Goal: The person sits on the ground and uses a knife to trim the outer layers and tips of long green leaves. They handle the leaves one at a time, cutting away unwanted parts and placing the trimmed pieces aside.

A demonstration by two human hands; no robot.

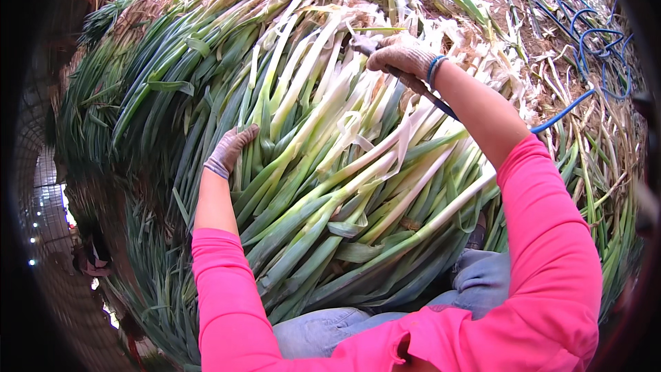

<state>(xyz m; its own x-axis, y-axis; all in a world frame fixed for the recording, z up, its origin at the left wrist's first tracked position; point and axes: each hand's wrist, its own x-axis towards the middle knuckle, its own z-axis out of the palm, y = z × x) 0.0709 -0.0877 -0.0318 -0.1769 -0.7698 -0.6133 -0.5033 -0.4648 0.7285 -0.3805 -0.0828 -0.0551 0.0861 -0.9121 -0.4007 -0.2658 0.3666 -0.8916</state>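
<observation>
Long green onions with white stems and dark green leaves lie in a thick heap before me. My left hand, in a pale, soiled glove, closes around a green onion where its stem turns to leaf. Farther off to the right, my right hand, also gloved, grips a dark air gun whose nozzle points left over the white stem ends. A blue hose leads from it, passing behind my right forearm. Loose, pale strips of skin hang over the stems.
More green onions are stacked along the left. At the far right, the hose lies in loops over bare soil and scattered dry stalks. My knees in blue jeans press up to the near edge of the heap.
</observation>
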